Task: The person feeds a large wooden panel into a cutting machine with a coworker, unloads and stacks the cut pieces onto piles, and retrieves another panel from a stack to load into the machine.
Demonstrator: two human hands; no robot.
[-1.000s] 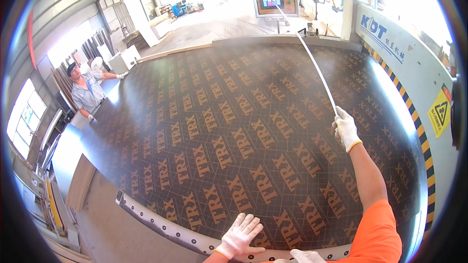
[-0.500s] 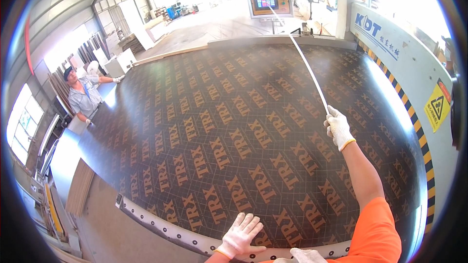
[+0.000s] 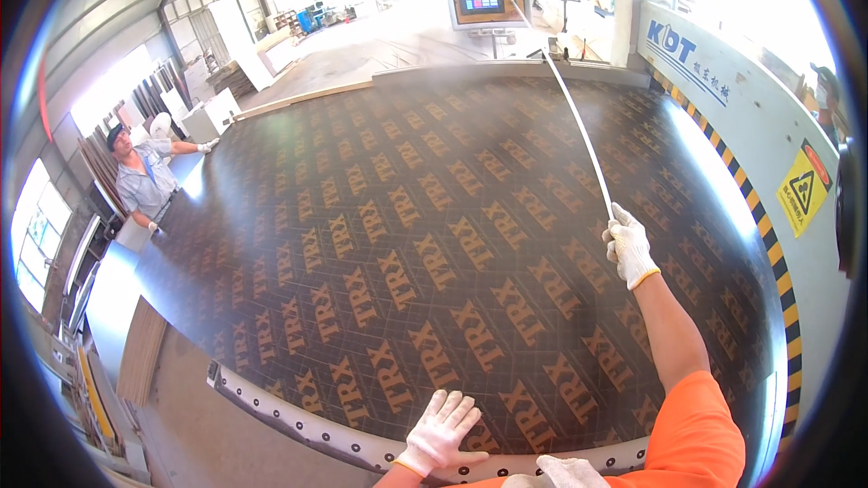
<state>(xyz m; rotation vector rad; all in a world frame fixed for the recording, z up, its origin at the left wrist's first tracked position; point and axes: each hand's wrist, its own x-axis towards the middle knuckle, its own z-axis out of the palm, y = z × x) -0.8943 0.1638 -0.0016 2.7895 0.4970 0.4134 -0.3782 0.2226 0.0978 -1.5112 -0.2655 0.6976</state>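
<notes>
My right hand (image 3: pixel 629 248), in a white knit glove with a yellow cuff, is closed around one end of a long thin white stick (image 3: pixel 579 122). The stick reaches away over a large dark printed board (image 3: pixel 398 208). Its far tip overlaps the right side of a control panel (image 3: pixel 489 0), beside the lit screen; whether it touches cannot be made out. My left hand (image 3: pixel 443 434), gloved alike, lies open with fingers spread on the board's near edge and the pale strip below it. A whitish crumpled thing (image 3: pixel 570 473) shows at the lower edge; its kind is unclear.
A long grey machine beam (image 3: pixel 705 72) with a striped border runs along the right. At the far left a person (image 3: pixel 145 172) in a grey shirt has gloved hands at the board's edge. A pale strip with round holes (image 3: pixel 298 425) borders the near side; stacked sheets (image 3: pixel 143 352) stand left.
The stick's far tip has shifted from the panel's screen to the controls at its right side. The whole view has turned slightly, while my left hand keeps its place on the board.
</notes>
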